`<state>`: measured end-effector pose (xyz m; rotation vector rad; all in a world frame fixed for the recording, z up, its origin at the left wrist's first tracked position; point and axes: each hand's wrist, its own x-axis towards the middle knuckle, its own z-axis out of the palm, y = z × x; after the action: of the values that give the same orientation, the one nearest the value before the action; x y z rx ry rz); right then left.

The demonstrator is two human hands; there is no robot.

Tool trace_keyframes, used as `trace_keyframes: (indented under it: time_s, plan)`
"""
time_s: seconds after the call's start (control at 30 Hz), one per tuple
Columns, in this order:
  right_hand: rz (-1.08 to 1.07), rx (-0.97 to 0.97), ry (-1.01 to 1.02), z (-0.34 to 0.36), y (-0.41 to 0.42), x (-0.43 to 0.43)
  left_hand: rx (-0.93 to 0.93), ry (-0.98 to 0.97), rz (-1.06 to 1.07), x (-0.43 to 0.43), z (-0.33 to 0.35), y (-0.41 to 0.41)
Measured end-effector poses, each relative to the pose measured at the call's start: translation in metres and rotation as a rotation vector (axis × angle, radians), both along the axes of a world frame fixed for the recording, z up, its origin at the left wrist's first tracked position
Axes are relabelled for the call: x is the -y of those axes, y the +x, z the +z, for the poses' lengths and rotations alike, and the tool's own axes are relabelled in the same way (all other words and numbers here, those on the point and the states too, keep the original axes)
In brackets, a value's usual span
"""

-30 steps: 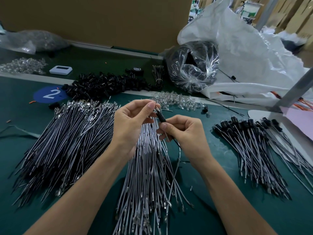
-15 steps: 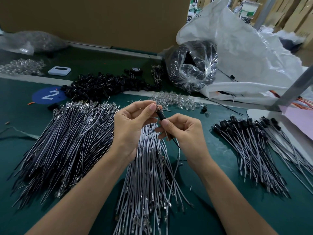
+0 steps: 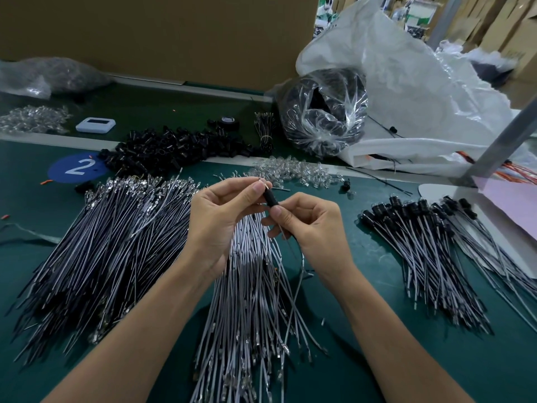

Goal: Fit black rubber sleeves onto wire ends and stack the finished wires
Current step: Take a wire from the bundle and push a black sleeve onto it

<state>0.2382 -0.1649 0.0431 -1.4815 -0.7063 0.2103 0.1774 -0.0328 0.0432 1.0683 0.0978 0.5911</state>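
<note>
Left hand (image 3: 220, 216): thumb and forefinger pinch the metal tip of the wire (image 3: 302, 269), just above the sleeve (image 3: 270, 198).
Right hand (image 3: 311, 225): fingers curled; thumb and forefinger grasp the sleeve's lower end, and the wire trails down from the palm.
Sleeve: black, tilted, on the wire between both hands, held above the middle bundle (image 3: 250, 292).
Finished wires (image 3: 421, 242): stacked at right, sleeved ends pointing away, well apart from the hands.
Open room: bare green worktop (image 3: 380, 266) between middle bundle and finished wires.
Edges: a pale strip (image 3: 26, 138) crosses the worktop at the rear, partly covered by loose sleeves (image 3: 174, 146); a metal post (image 3: 499, 141) stands beyond the finished wires.
</note>
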Motion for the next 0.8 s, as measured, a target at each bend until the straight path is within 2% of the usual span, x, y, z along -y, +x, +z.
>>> trace_keyframes:
  time_s: [0.23,0.8]
  plan:
    - [-0.018,-0.01,0.048,-0.0008,0.0007,0.0013,0.025,-0.042,-0.052,0.0009,-0.0022,0.0013]
    - [-0.009,0.094,-0.02,-0.0039,0.0043,0.0022,0.017,0.164,-0.016,-0.0029,0.0014,-0.0031]
